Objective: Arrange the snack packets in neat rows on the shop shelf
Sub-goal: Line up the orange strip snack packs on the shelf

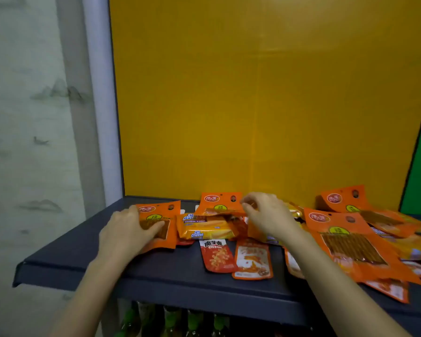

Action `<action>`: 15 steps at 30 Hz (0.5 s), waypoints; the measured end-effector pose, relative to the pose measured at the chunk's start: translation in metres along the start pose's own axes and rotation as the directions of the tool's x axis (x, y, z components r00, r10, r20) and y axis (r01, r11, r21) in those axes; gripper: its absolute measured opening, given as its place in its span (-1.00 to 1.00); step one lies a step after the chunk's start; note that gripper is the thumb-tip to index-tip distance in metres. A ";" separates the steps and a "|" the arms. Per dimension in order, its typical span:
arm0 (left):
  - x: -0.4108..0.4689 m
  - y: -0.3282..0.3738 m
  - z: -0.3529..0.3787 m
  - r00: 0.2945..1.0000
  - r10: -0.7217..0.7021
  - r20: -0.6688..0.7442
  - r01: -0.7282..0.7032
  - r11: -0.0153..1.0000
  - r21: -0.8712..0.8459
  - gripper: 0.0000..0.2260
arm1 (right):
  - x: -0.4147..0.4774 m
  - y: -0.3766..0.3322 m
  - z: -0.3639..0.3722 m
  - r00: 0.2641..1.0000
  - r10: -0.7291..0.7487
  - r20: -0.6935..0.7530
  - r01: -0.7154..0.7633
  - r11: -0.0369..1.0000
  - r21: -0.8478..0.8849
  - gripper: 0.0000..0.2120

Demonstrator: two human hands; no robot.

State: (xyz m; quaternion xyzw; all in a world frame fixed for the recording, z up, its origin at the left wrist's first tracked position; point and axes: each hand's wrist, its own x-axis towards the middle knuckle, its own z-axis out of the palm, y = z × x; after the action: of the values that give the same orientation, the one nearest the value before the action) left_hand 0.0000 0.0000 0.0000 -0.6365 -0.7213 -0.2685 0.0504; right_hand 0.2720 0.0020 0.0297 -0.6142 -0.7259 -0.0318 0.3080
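A dark shelf [83, 249] in front of a yellow back panel [253, 105] carries a loose heap of snack packets, not in rows. The left hand [124, 234] lies flat on an orange packet [159, 223] at the left end of the heap, thumb across its clear window, fingers curled round its left edge — gripping it against the shelf. The right hand [267, 217] hovers over the middle of the pile with thumb and forefinger pinched together near the top corner of a second orange packet [220, 203]; whether they actually hold that corner is hard to tell. Between the hands sit yellow cheese wafer packs [204, 227], and in front of them a red packet [216, 255] and a small orange pouch [252, 259] lie flat. More orange packets [350, 244] pile up to the right, overlapping — the farthest are cut off by the frame edge. Green bottles [195, 322] show dimly below the shelf.
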 end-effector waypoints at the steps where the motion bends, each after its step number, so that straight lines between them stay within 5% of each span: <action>1: 0.008 -0.003 0.004 0.997 -0.064 0.053 0.064 0.998 0.000 -0.32 | 0.010 0.004 0.003 1.000 0.026 -0.004 -0.026 1.000 -0.006 -0.74; 4: 0.025 -0.010 0.010 0.961 -0.184 0.207 0.181 0.983 0.031 -0.10 | 0.033 0.010 0.009 0.989 0.139 0.055 -0.137 0.990 -0.033 -0.70; 11: 0.051 -0.022 0.024 0.893 -0.196 0.405 0.181 0.981 0.076 0.14 | 0.075 0.013 0.037 0.868 0.350 0.352 -0.298 0.935 -0.194 -0.41; 15: 0.064 -0.030 0.026 0.868 -0.198 0.455 0.217 0.976 0.012 0.12 | 0.082 0.007 0.051 0.811 0.409 0.418 -0.311 0.907 -0.283 -0.05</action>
State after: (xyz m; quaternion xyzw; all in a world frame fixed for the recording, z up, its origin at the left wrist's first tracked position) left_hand -0.0334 0.0671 -0.0059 -0.6012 -0.7718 -0.1307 -0.1608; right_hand 0.2535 0.0965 0.0261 -0.7580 -0.6411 0.1034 0.0606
